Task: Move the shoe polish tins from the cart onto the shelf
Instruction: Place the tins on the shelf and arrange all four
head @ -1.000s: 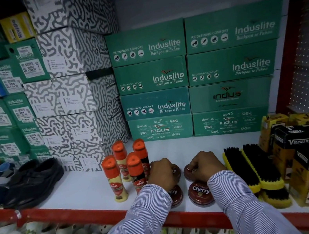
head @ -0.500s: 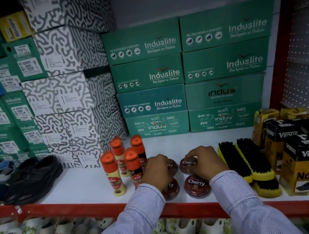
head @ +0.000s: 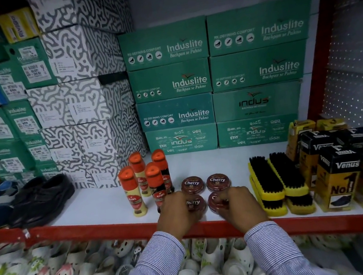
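Observation:
Four round maroon "Cherry" shoe polish tins lie flat in a two-by-two block on the white shelf (head: 96, 208). The back left tin (head: 192, 184) and back right tin (head: 218, 181) are uncovered. My left hand (head: 177, 215) curls around the front left tin (head: 196, 203), hiding its left side. My right hand (head: 241, 206) rests its fingers on the front right tin (head: 215, 203) and covers much of its lid. Both tins sit on the shelf just behind the red front edge (head: 95, 230). The cart is out of view.
Several orange-capped Kiwi polish bottles (head: 149, 181) stand just left of the tins. Yellow shoe brushes (head: 278, 183) and Venus boxes (head: 336, 170) lie to the right. Green Induslite shoe boxes (head: 190, 82) are stacked behind. Black shoes (head: 41, 198) sit at far left, children's clogs (head: 53, 269) below.
Both hands have drawn back from the two rear tins to the two front tins, leaving the rear pair uncovered. The view has shifted slightly.

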